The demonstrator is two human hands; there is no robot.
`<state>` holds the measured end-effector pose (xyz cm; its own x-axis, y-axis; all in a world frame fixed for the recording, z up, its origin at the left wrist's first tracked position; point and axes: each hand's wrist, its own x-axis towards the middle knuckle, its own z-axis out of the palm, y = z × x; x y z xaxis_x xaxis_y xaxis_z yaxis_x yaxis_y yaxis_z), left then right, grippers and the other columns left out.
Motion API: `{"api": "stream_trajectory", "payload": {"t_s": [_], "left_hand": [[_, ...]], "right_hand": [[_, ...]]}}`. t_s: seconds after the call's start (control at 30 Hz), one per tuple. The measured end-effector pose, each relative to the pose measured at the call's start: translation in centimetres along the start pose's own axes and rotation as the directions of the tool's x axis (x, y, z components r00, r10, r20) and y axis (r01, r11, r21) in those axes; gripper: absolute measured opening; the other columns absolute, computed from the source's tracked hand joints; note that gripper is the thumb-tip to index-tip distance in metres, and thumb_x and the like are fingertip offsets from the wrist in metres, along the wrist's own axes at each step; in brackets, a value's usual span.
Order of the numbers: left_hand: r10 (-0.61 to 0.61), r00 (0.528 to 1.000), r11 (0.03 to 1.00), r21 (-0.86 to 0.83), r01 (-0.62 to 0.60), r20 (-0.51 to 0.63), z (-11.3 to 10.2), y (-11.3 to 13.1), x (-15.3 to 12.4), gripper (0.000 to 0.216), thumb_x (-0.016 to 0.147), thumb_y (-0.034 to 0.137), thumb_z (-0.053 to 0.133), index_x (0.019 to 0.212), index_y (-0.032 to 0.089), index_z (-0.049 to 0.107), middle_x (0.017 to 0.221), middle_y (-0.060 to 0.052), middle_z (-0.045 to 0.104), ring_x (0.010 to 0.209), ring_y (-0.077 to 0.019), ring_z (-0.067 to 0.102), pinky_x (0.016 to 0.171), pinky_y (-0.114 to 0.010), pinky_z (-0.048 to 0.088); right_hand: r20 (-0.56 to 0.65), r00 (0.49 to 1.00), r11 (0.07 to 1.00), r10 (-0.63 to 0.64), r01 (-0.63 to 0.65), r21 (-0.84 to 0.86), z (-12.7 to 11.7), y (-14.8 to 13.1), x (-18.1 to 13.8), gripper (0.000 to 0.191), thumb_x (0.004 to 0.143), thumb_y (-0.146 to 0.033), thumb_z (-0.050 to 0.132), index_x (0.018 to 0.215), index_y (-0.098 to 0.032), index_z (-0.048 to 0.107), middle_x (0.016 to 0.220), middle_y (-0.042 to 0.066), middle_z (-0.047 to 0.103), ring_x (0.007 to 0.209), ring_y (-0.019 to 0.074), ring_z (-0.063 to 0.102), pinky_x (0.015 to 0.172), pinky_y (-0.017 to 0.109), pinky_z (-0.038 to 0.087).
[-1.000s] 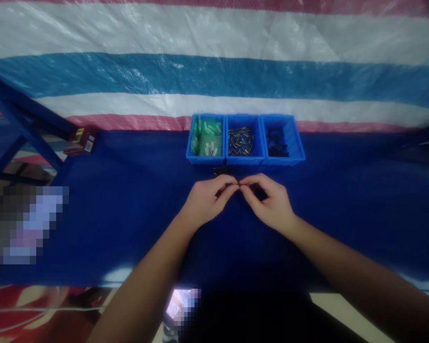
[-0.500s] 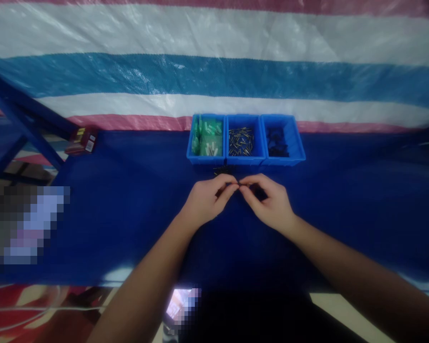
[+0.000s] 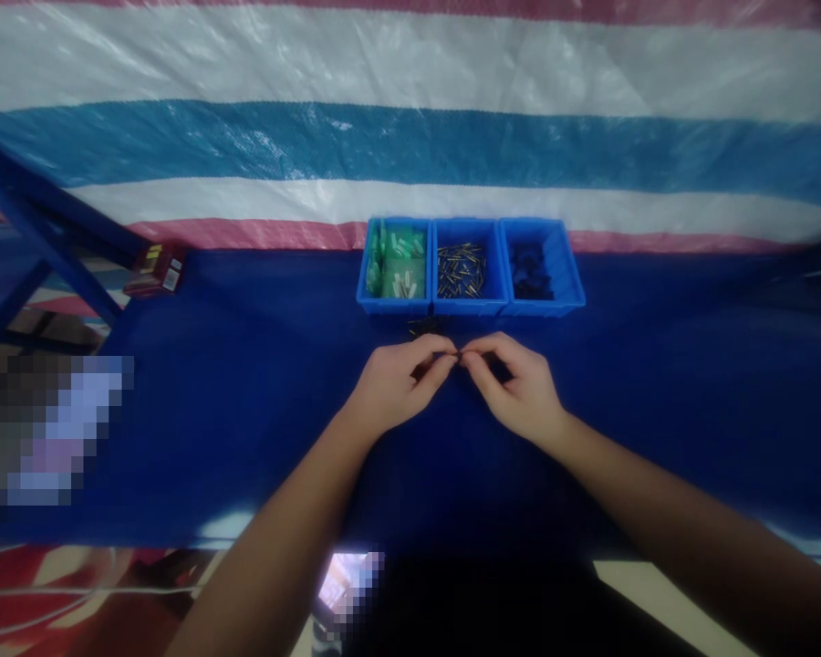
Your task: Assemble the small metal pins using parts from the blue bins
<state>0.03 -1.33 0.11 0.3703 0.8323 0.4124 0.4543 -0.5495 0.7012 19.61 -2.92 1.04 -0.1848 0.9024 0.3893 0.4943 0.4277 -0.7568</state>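
Bare left hand and bare right hand on near side of middle blue rectangular plastic bin, both pinching tiny dark piece between fingertips. Right fingertips shifted slightly; left almost unmoved: piece still being handled.

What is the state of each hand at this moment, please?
Left hand: closed, pinching what looks like a small dark piece, too small to identify.
Right hand: closed, apparently pinching the same piece from the other side.
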Motion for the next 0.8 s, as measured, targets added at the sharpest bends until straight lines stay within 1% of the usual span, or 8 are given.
{"api": "stream_trajectory", "payload": {"t_s": [0.1, 0.2, 0.3, 0.37, 0.4, 0.53, 0.7, 0.8], "left_hand": [[0.008, 1.0, 1.0, 0.016, -0.009, 0.022, -0.11, 0.02, 0.0, 0.014, 0.098, 0.03, 0.059, 0.094, 0.019, 0.067, 0.074, 0.003, 0.068, 0.06, -0.0074, 0.059, 0.06, -0.02, 0.044], [-0.01, 0.999, 0.999, 0.032, 0.009, 0.042, -0.06, 0.0, -0.07, 0.016, 0.098, 0.031, 0.058, 0.092, 0.019, 0.066, 0.07, 0.003, 0.065, 0.059, -0.0081, 0.059, 0.058, -0.02, 0.043], [-0.035, 0.999, 0.999, 0.019, 0.035, 0.021, 0.11, -0.07, -0.14, 0.016, 0.097, 0.033, 0.061, 0.103, 0.02, 0.067, 0.065, 0.005, 0.062, 0.054, -0.0074, 0.057, 0.057, -0.02, 0.043], [-0.023, 1.0, 1.0, 0.01, 0.023, -0.005, 0.2, -0.12, -0.14, 0.017, 0.097, 0.031, 0.062, 0.109, 0.02, 0.067, 0.065, 0.006, 0.062, 0.053, -0.0066, 0.056, 0.058, -0.019, 0.044], [-0.009, 1.0, 1.0, 0.008, 0.01, -0.013, 0.23, -0.14, -0.13, 0.016, 0.097, 0.029, 0.061, 0.109, 0.021, 0.068, 0.067, 0.005, 0.064, 0.054, -0.0062, 0.057, 0.059, -0.018, 0.045], [0.008, 1.0, 1.0, 0.014, -0.008, -0.001, 0.09, -0.09, -0.05, 0.014, 0.098, 0.028, 0.059, 0.102, 0.021, 0.069, 0.08, 0.002, 0.071, 0.061, -0.0071, 0.061, 0.063, -0.019, 0.047], [0.02, 0.999, 1.0, 0.02, -0.02, 0.025, -0.12, 0.06, 0.01, 0.017, 0.099, 0.032, 0.059, 0.093, 0.019, 0.069, 0.079, 0.001, 0.072, 0.062, -0.0086, 0.061, 0.062, -0.021, 0.046], [0.023, 1.0, 1.0, 0.011, -0.023, 0.004, -0.04, 0.08, 0.0, 0.017, 0.098, 0.034, 0.061, 0.096, 0.02, 0.07, 0.075, 0.002, 0.071, 0.059, -0.008, 0.06, 0.061, -0.02, 0.046]], "right_hand": [[-0.018, 1.0, 1.0, -0.015, 0.015, 0.022, 0.06, 0.01, -0.12, 0.01, 0.092, -0.021, 0.065, 0.102, -0.022, 0.068, 0.088, 0.003, 0.072, 0.077, 0.0158, 0.068, 0.069, 0.029, 0.057], [-0.017, 1.0, 1.0, -0.022, 0.023, 0.015, 0.05, 0.02, -0.22, 0.007, 0.091, -0.02, 0.066, 0.098, -0.021, 0.068, 0.086, 0.003, 0.071, 0.074, 0.0148, 0.067, 0.067, 0.028, 0.056], [-0.009, 1.0, 1.0, -0.011, 0.011, 0.014, 0.0, 0.03, -0.2, 0.006, 0.092, -0.02, 0.065, 0.097, -0.02, 0.068, 0.086, 0.003, 0.07, 0.074, 0.0148, 0.067, 0.068, 0.028, 0.056], [0.001, 1.0, 1.0, -0.01, 0.01, 0.011, -0.03, 0.02, -0.16, 0.005, 0.093, -0.021, 0.064, 0.096, -0.02, 0.068, 0.085, 0.003, 0.069, 0.073, 0.0148, 0.066, 0.067, 0.029, 0.055], [0.004, 1.0, 1.0, -0.012, 0.012, 0.008, -0.05, 0.01, -0.14, 0.005, 0.094, -0.021, 0.064, 0.095, -0.02, 0.068, 0.084, 0.003, 0.069, 0.073, 0.0148, 0.066, 0.066, 0.029, 0.055], [0.0, 1.0, 1.0, -0.023, 0.023, 0.011, -0.06, -0.11, -0.12, 0.007, 0.094, -0.021, 0.063, 0.097, -0.021, 0.069, 0.085, 0.003, 0.07, 0.074, 0.0154, 0.066, 0.068, 0.03, 0.056], [-0.014, 0.999, 0.999, -0.045, 0.045, 0.004, -0.04, -0.14, -0.1, 0.008, 0.092, -0.021, 0.065, 0.099, -0.022, 0.069, 0.087, 0.004, 0.071, 0.076, 0.0161, 0.067, 0.067, 0.031, 0.058], [-0.017, 0.998, 0.998, -0.054, 0.054, 0.013, -0.04, -0.03, 0.02, 0.007, 0.093, -0.021, 0.064, 0.096, -0.023, 0.069, 0.089, 0.004, 0.073, 0.079, 0.0174, 0.069, 0.069, 0.032, 0.059]]}}
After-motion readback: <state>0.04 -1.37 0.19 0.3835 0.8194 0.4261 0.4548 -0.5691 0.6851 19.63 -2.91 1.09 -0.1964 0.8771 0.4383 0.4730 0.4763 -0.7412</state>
